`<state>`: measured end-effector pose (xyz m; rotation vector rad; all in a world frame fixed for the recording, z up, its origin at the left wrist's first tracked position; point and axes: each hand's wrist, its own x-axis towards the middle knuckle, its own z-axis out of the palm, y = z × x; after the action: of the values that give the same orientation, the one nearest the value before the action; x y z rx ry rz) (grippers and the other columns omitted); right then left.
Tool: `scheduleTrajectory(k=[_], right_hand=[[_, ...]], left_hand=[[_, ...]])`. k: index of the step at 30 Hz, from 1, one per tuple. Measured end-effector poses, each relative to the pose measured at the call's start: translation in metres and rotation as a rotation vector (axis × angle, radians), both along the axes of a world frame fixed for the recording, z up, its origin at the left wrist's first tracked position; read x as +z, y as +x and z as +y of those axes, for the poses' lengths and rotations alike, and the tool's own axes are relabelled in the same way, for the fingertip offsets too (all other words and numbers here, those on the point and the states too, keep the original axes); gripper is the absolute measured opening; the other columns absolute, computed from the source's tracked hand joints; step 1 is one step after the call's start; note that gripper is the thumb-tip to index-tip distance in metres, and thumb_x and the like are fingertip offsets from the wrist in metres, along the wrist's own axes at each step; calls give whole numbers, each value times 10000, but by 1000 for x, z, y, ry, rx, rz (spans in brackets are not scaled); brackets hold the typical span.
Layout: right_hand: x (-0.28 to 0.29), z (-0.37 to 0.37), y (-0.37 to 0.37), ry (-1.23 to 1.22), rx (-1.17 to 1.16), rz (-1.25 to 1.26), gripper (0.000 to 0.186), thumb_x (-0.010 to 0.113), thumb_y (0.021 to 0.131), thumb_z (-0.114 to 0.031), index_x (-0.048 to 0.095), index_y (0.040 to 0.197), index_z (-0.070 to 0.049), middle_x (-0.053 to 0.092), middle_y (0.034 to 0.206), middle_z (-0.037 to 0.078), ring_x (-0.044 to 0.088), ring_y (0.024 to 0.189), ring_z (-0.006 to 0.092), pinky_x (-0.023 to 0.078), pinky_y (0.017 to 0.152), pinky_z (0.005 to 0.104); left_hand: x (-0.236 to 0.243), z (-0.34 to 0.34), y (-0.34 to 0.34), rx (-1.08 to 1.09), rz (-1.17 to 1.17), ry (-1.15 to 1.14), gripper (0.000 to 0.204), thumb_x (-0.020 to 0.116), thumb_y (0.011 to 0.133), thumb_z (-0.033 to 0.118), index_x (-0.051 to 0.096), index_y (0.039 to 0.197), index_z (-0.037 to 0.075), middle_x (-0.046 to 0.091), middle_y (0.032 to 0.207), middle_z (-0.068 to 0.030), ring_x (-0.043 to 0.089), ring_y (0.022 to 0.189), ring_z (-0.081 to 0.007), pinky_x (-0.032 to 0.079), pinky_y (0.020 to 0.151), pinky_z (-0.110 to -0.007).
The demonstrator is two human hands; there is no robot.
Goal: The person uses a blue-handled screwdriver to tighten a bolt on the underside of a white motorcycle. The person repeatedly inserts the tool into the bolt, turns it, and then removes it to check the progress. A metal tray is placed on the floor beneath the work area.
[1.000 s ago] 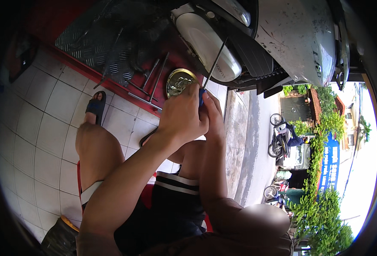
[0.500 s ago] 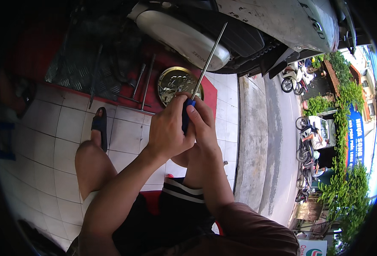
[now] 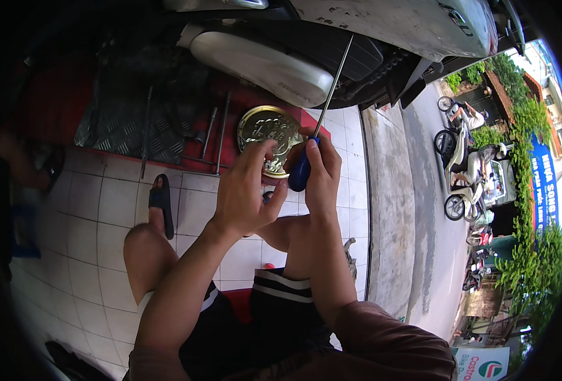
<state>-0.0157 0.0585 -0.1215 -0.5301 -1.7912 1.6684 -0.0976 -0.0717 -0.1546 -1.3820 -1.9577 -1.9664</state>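
Note:
My right hand (image 3: 322,170) is closed around the blue handle of a long screwdriver (image 3: 301,166). Its thin metal shaft points up and away, the tip in front of the motor scooter's (image 3: 262,66) dark underside. Just left of the handle is my left hand (image 3: 249,190), its fingers bent but apart, with nothing in them. Beyond both hands a round gold metal tray (image 3: 255,120) rests on the red platform, with small pieces in it that I cannot make out.
Long metal tools (image 3: 222,133) lie on the red platform (image 3: 195,164) left of the tray. A sandalled foot (image 3: 160,202) stands on white tiles (image 3: 195,203). Another person's foot (image 3: 52,166) shows at far left. A street (image 3: 427,209) with motorbikes (image 3: 462,171) runs at right.
My left hand has let go of the screwdriver and opened, moving a little away from it. My right hand, still holding the handle, has shifted slightly right. Riders have appeared on the street.

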Motion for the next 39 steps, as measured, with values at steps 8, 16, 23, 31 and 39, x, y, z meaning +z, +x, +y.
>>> scheduleTrajectory(k=[8,16,23,31,39], right_hand=[[-9,20,12,-398,-183,227,181,493,989,-184,589,1048,-42,531,654,32,508,505,117,395,443,247],[-19,46,17,-479,-259,316,178,518,985,-189,598,998,-30,525,631,31,503,468,105,395,424,243],[-26,64,30,-545,-306,266,210,572,956,-190,644,941,6,540,616,12,491,476,81,383,431,249],[-27,78,38,-518,-293,233,190,559,974,-198,644,980,-28,515,638,6,486,499,81,379,452,241],[-18,77,41,-605,-275,287,193,556,975,-201,633,973,-24,522,645,12,475,487,84,373,452,238]], left_hand=[[-11,3,2,20,-71,-190,516,649,844,50,483,1330,5,604,959,-104,560,690,-169,473,633,-304],[-9,-8,-10,24,26,-493,598,638,875,27,410,1428,26,610,898,-42,544,658,-83,426,550,-231],[69,95,-28,144,330,-508,728,641,888,52,272,1515,18,620,758,-62,543,543,-96,478,578,-256],[114,179,-47,483,569,-595,809,650,836,205,240,1465,-96,687,719,-126,694,711,-318,556,732,-415],[123,192,-69,466,544,-553,775,642,813,200,288,1412,-141,689,667,-145,692,672,-325,543,781,-390]])
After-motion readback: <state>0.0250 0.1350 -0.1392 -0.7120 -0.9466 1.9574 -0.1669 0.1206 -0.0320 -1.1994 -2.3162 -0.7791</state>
